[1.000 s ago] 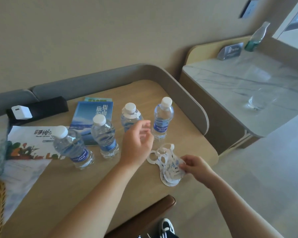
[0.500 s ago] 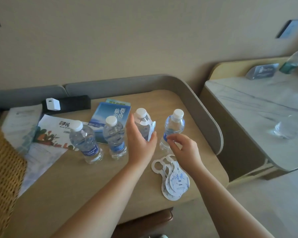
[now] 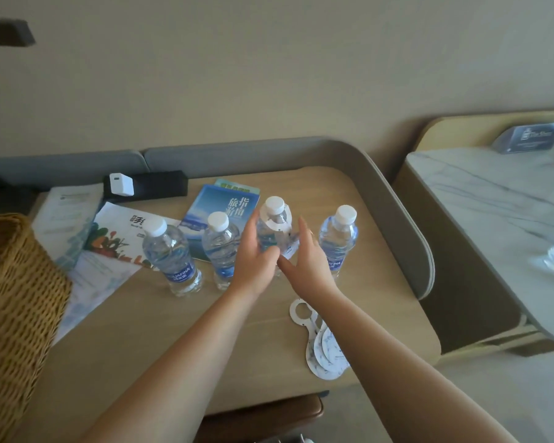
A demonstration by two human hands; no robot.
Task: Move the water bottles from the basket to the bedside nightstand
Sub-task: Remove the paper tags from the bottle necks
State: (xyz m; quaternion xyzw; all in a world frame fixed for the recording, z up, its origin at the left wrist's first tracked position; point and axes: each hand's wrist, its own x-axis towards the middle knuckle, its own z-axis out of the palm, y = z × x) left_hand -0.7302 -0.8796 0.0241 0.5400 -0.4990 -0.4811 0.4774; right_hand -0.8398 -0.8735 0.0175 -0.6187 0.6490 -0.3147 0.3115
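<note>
Several clear water bottles with white caps stand in a row on the wooden nightstand point(image 3: 173, 346): one at the left point(image 3: 170, 257), a second point(image 3: 221, 247), a third point(image 3: 274, 222) and one at the right point(image 3: 338, 241). My left hand point(image 3: 255, 260) wraps the third bottle from the left side. A white paper tag point(image 3: 285, 233) hangs on that bottle's neck. My right hand point(image 3: 304, 263) holds the tag's lower end from the right, its thumb touching my left hand. The wicker basket point(image 3: 13, 298) stands at the left edge; its inside is out of sight.
A stack of loose paper tags point(image 3: 320, 343) lies near the nightstand's front right. Brochures point(image 3: 218, 209), leaflets point(image 3: 119, 238), a black box point(image 3: 160, 187) and a white charger point(image 3: 120, 184) lie behind the bottles. A raised grey rim point(image 3: 406, 225) borders the back and right. A marble counter point(image 3: 493, 212) stands to the right.
The view has swung left, bringing the basket in. My left hand closed around the third bottle, and my right hand left the tag stack and came up to the tag on that bottle.
</note>
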